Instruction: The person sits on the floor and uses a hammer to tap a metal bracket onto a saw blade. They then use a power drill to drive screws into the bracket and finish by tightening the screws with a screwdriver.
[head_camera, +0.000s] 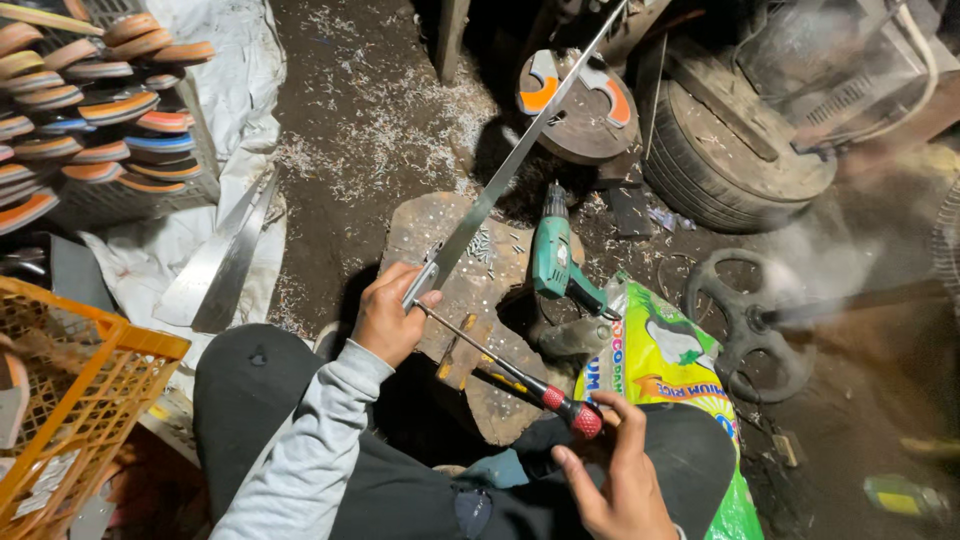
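The long metal strip is running diagonally up toward one o'clock, its lower end sitting over the flat stone block in the middle of the view. The left hand is clamping that lower end, fingers curled tight around it with the thumb pressing on top. Meeting it right at that end is the tip of the screwdriver, whose thin shaft is slanting down toward four o'clock to a red-and-black handle. The right hand is gripping that handle loosely, fingers partly spread, thumb and forefinger pinching the red end.

Small screws or nails are lying scattered on the stone's top. Just beside the stone at three o'clock a green power drill is resting, nose pointing up. Below it a bright yellow-green printed sack is leaning against the person's knee.

Moving outward: the ground is dark dirt, littered with pale metal shavings around twelve o'clock. Two more flat metal pieces are lying on white sheeting at nine o'clock. An orange plastic crate is sitting at eight o'clock, and stacked sandals are filling a wire basket at ten o'clock. A worn tyre is lying at two o'clock, a black wheel frame at three.
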